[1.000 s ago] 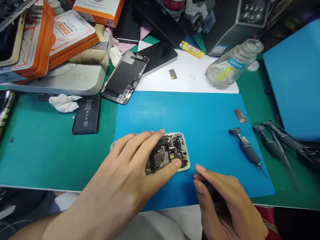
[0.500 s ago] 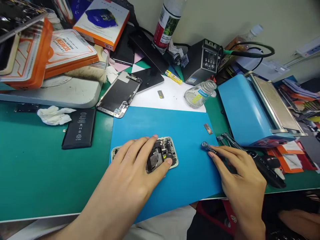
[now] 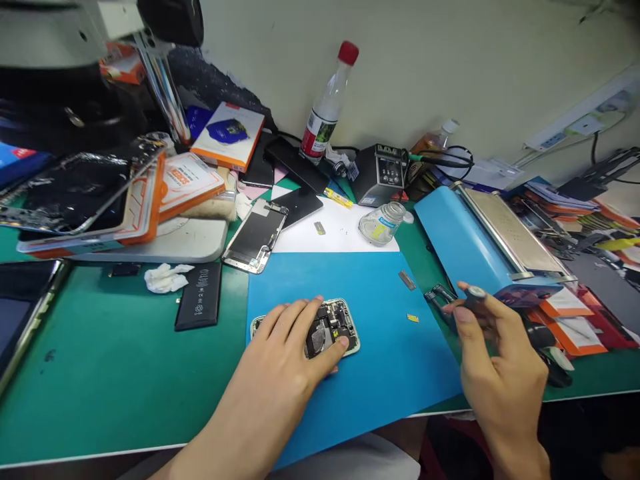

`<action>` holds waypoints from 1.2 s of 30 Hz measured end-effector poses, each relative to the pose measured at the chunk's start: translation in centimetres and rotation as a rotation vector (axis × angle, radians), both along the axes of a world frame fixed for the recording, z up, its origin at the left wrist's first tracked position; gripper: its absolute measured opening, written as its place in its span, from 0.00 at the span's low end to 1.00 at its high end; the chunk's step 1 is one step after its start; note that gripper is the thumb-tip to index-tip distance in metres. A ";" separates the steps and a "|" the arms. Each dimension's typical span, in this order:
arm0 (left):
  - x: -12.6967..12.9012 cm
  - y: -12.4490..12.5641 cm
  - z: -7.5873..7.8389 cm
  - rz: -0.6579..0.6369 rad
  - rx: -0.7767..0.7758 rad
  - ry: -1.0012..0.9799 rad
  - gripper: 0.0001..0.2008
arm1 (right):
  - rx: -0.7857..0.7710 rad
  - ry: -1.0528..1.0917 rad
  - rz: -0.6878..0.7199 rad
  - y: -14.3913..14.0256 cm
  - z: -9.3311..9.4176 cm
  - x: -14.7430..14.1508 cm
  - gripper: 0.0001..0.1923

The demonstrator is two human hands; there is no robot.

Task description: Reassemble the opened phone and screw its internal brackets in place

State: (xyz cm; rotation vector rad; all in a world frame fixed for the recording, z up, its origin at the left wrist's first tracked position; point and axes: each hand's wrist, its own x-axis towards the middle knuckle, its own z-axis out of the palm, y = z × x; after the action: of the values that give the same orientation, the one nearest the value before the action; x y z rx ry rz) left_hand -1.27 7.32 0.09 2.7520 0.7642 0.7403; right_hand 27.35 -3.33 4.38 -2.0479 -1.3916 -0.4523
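An opened phone body (image 3: 334, 325) with its circuit boards showing lies on a blue mat (image 3: 380, 373). My left hand (image 3: 287, 353) rests flat on it, covering its left half, thumb on its near edge. To the right, my right hand (image 3: 493, 350) is raised off the mat and grips a dark screwdriver (image 3: 473, 297), cap end up between thumb and fingers. A tiny yellow part (image 3: 413, 318) lies on the mat between the hands. More dark tools (image 3: 439, 295) lie just left of the right hand.
A black battery (image 3: 199, 295), a crumpled tissue (image 3: 167, 277) and a detached phone screen (image 3: 255, 237) lie at the left and back. A glass bottle (image 3: 380, 223), a soldering station (image 3: 380, 175), a blue machine (image 3: 480, 240) and orange boxes (image 3: 193, 180) crowd the back.
My right hand went from the mat's near edge to the screwdriver at the right, picked it up and lifted it. The view tilted up; my left hand stayed on the phone.
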 end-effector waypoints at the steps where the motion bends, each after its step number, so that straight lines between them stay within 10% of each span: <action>1: 0.0 0.1 0.0 0.001 0.003 -0.010 0.18 | -0.019 -0.047 0.017 0.2 0.2 0.4 0.17; 11: 0.1 0.0 -0.5 0.004 -0.003 -0.059 0.19 | -0.217 -0.287 0.204 -0.9 -1.6 1.2 0.16; 20: 0.0 0.1 -0.3 -0.004 -0.006 -0.090 0.17 | -0.129 -0.054 0.174 -2.1 -0.8 1.2 0.17; 25: 0.1 0.1 0.2 -0.010 -0.025 -0.095 0.17 | 0.160 0.343 0.128 3.1 0.5 0.9 0.19; 36: 0.0 0.1 0.4 -0.007 -0.080 -0.071 0.18 | 0.001 0.762 0.412 14.0 -0.5 -0.9 0.23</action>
State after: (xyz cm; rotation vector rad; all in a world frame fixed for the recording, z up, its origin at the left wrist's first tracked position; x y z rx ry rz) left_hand -1.24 7.42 0.50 2.6409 0.7521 0.7842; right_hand 26.48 10.65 3.87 -1.5929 -1.2497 0.4627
